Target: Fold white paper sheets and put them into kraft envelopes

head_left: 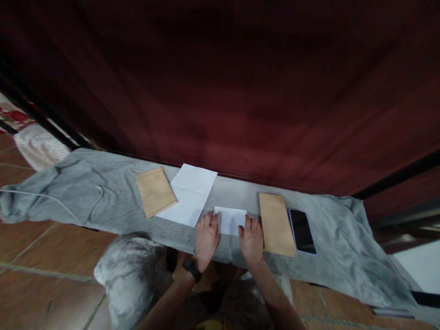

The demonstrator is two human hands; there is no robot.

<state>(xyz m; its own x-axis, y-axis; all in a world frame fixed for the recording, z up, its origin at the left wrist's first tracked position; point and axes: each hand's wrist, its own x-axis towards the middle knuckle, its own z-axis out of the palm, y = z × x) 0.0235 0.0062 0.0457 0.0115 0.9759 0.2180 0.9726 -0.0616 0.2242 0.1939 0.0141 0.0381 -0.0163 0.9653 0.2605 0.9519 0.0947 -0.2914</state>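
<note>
A small folded white paper (231, 221) lies flat on the grey cloth in front of me. My left hand (206, 233) rests with outstretched fingers on its left edge, a dark watch on that wrist. On the paper's right edge lies my right hand (251, 236), its fingers also extended. Just right of this hand is a stack of brown envelopes (277, 224). A larger white sheet (194, 190) with a crease lies to the left of the folded paper. One corner of that sheet is under another brown envelope (156, 190) with a faint reddish mark.
A grey cloth (337, 229) covers the long narrow surface. A phone (302, 231) with a dark screen lies right of the envelope stack. A white cable (51, 197) crosses the left end. Behind the surface hangs a dark red curtain (233, 114).
</note>
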